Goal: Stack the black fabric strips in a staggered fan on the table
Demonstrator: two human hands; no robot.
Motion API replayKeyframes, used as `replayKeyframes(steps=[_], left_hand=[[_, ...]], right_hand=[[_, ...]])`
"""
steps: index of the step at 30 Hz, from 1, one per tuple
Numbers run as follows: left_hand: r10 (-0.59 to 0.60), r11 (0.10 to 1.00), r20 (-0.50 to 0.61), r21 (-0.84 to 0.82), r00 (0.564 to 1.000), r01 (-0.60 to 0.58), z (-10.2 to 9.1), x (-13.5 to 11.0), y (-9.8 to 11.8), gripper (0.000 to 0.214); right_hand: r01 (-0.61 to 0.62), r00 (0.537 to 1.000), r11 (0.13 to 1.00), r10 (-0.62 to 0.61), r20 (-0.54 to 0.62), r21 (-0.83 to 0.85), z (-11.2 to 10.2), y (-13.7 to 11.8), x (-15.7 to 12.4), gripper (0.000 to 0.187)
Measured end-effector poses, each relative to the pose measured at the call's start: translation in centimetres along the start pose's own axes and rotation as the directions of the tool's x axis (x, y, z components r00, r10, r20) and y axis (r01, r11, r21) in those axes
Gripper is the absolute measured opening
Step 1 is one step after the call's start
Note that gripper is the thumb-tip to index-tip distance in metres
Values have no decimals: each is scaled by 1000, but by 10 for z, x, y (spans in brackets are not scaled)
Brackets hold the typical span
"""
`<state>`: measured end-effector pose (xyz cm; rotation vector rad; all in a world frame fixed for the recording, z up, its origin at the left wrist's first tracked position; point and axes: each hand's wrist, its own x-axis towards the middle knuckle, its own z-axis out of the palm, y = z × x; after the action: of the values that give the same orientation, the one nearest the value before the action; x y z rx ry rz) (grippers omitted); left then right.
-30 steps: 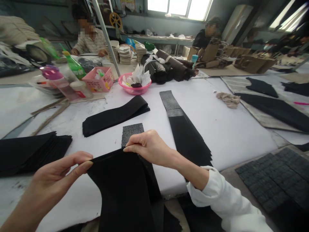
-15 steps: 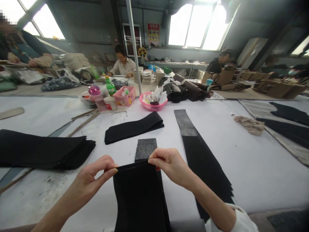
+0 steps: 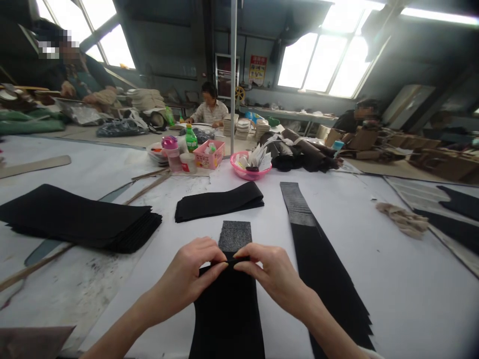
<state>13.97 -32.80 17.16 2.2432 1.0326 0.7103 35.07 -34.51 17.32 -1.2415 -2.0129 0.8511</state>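
Between thumb and fingers, my left hand [image 3: 190,271] pinches the top edge of a black fabric strip [image 3: 228,314]. My right hand [image 3: 271,271] pinches that same edge close beside it, the fingertips of both hands nearly meeting. The strip hangs toward me, its lower end out of view. Just beyond my fingers a speckled grey end piece [image 3: 235,235] lies flat on the white table [image 3: 411,289]. To the right rests a fanned row of long black strips [image 3: 329,279] with grey ends. A folded black stack [image 3: 219,202] sits ahead.
A thick pile of black pieces [image 3: 78,214] lies at left. Farther back stand a pink basket [image 3: 250,172], a pink box [image 3: 210,155], a green bottle [image 3: 191,139] and dark rolls [image 3: 299,152]. A beige cloth [image 3: 402,218] lies at right. Other people sit or stand beyond the table.
My left hand has slid inward along the strip's edge to beside my right hand; both now pinch near its middle. The view has shifted, moving the surroundings rightward in the picture.
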Motion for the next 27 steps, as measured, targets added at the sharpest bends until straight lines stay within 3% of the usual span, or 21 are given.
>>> replayKeyframes(steps=[5,10,14,18,21,23,25,27], left_hand=[[1,998,-39,-57,999,-3,5,-2,1,19],[-119,979,62,-161,991,128,-6,-11,-9,21],[-174,968,40,-178,984,179,-9,-19,-19,22],[-105,982,-42,-162,994,97,-3,-19,-19,21],[-74,973,-132,-227,988,42,6,-14,-18,22],[-146,915,-136,-395,980,82,14,-9,-20,18],[-211,782,-39,-606,977,144,24,-4,-22,25],[-195,645,91,-738,977,197,38,1,-22,42]], right_hand=[[83,996,961,-69,64,-262,1,-9,3,19],[131,990,960,-111,92,-248,-5,-10,-3,15],[96,994,967,-79,81,-235,-11,-7,-5,17],[70,994,952,-40,106,-299,-9,-3,0,10],[135,983,898,-68,170,-418,-4,-2,7,10],[170,978,869,-91,187,-464,-4,-4,10,15],[168,981,875,-105,162,-454,-9,-10,12,20],[140,988,903,-101,114,-407,-21,-20,12,21]])
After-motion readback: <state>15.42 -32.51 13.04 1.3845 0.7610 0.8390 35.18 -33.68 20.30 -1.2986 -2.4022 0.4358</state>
